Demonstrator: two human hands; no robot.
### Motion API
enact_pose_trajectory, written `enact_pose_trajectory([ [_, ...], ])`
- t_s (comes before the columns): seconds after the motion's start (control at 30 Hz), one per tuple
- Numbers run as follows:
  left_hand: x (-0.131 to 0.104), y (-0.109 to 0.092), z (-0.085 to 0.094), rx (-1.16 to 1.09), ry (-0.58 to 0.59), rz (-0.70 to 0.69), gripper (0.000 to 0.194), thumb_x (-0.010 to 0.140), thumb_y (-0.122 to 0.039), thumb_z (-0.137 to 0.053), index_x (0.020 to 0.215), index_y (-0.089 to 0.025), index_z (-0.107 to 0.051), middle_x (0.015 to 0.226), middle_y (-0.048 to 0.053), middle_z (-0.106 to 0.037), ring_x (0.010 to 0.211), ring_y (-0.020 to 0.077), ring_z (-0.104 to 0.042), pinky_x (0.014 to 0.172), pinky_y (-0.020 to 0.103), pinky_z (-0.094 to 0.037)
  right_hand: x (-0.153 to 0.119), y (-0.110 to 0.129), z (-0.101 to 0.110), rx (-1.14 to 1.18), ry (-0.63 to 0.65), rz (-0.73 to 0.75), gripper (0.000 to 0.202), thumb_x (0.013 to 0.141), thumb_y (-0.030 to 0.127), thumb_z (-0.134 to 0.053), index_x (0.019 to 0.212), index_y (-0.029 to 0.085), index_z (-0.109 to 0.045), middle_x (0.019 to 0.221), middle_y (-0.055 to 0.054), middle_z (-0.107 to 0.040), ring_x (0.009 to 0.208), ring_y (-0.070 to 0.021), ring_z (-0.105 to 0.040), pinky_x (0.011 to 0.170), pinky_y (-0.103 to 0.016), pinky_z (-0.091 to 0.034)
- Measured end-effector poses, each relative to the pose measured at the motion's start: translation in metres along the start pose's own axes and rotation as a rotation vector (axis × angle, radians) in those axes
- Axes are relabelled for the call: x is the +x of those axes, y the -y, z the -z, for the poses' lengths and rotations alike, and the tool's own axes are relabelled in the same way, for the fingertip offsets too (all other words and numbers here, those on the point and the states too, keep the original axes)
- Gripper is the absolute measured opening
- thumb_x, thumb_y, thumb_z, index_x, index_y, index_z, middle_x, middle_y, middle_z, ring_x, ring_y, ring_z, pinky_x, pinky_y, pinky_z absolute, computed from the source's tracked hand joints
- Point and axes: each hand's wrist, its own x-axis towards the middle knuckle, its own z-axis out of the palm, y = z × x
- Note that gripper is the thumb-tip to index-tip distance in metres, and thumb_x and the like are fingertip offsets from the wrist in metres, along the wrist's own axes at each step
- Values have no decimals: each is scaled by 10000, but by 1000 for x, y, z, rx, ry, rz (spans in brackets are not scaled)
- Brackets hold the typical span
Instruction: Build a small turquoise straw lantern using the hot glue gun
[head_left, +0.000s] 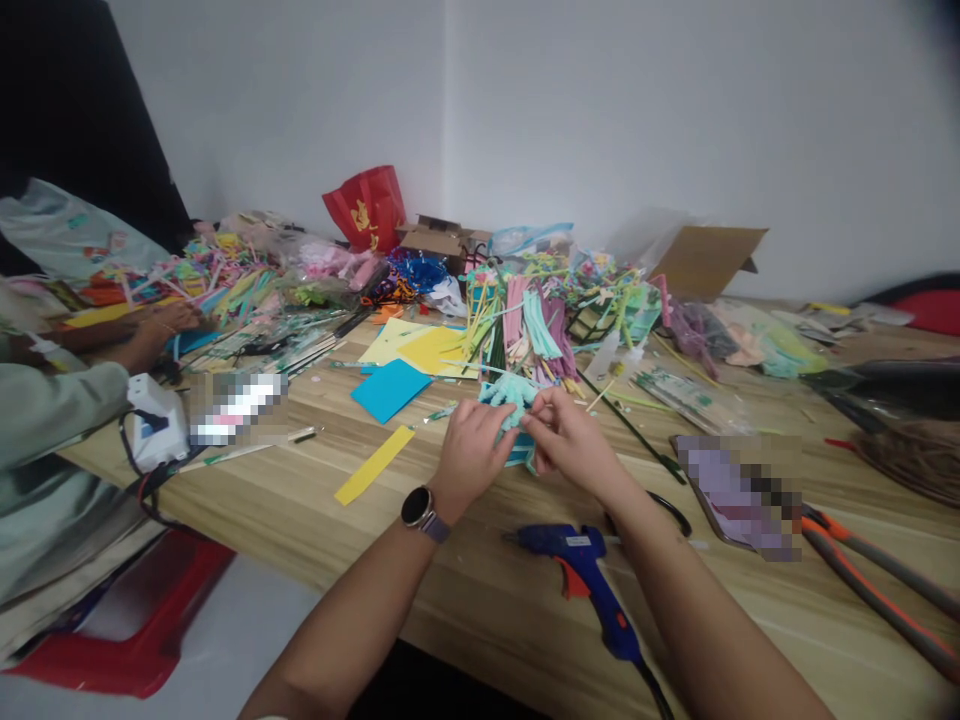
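Observation:
Both hands meet at a mint-green fuzzy craft piece (512,392), which looks made of pipe cleaners, with teal striped parts under it. My left hand (474,448), a watch on its wrist, has its fingers closed around the left side of the piece. On the other side, my right hand (568,442) pinches its edge between thumb and fingers; the exact spot is partly hidden. Just below the hands, a blue glue gun (574,545) lies on the wooden table (465,560), its nozzle pointing left and its cord running under my right forearm.
Pliers with orange-grey handles (874,560) and a phone (720,490) lie at right. A yellow strip (373,466) and blue paper (391,390) are at left. Bundled pipe cleaners (517,320) pile up behind. A co-worker's hand (161,330) is at far left, near a white power strip (155,425).

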Motion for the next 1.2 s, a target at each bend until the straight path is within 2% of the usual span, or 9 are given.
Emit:
enact_pose_trajectory([
  [0.13,1,0,1,-17,-21,-16,273,921,-306,-506,1106,-147,-627,919,85,-682,869,222,-556,806,355,-436,-1,2,8,17,76,-22,146,841,313,-464,880,256,-335,488,119,-506,351,-134,-544,380,-221,-380],
  [0.27,2,-1,2,-66,0,-17,279,906,-296,-531,1123,-153,-629,949,90,-700,899,235,-580,819,366,-445,2,-5,7,-2,50,-12,174,804,277,-513,854,252,-348,516,116,-514,342,-118,-534,373,-210,-357],
  [0.33,3,-3,3,-118,0,30,246,918,-273,-504,1095,-165,-638,981,89,-712,903,228,-600,832,366,-448,3,-7,5,23,33,-24,179,801,273,-514,845,257,-341,508,124,-488,326,-118,-514,354,-209,-334],
  [0.4,4,-6,4,-191,-10,163,205,914,-250,-507,1054,-174,-636,966,81,-718,867,207,-623,810,344,-460,4,-6,3,32,18,-32,188,799,272,-516,832,262,-331,523,123,-474,323,-121,-507,342,-217,-329],
  [0.53,10,-16,5,-367,-37,519,204,835,-237,-611,1028,-179,-581,883,48,-710,742,156,-640,692,268,-469,2,1,-1,-48,-11,-36,193,795,246,-518,794,261,-326,568,101,-501,340,-122,-524,363,-234,-357],
  [0.67,17,-23,4,-533,-86,684,162,785,-168,-635,931,-178,-565,873,32,-689,782,138,-648,666,226,-463,-1,4,-3,-136,-10,-44,166,808,227,-493,785,260,-332,509,106,-479,347,-131,-525,396,-235,-367],
  [0.87,19,-23,0,-577,-136,741,116,759,-146,-640,843,-173,-565,825,22,-661,780,140,-634,676,229,-454,-2,2,-9,-270,-55,0,153,802,215,-492,782,253,-345,523,95,-470,367,-126,-499,453,-242,-342],
  [1.07,18,-20,0,-527,-144,736,90,750,-145,-632,749,-179,-549,737,-8,-622,697,126,-594,644,224,-421,-3,3,-13,-381,-108,48,165,793,200,-495,773,253,-340,520,76,-482,435,-151,-513,491,-251,-307],
  [1.2,19,-19,6,-551,-122,761,128,722,-158,-672,723,-180,-546,724,-14,-632,736,134,-624,661,220,-436,-5,6,-9,-341,-6,44,151,828,157,-436,779,254,-331,463,90,-473,458,-160,-551,527,-249,-333],
])
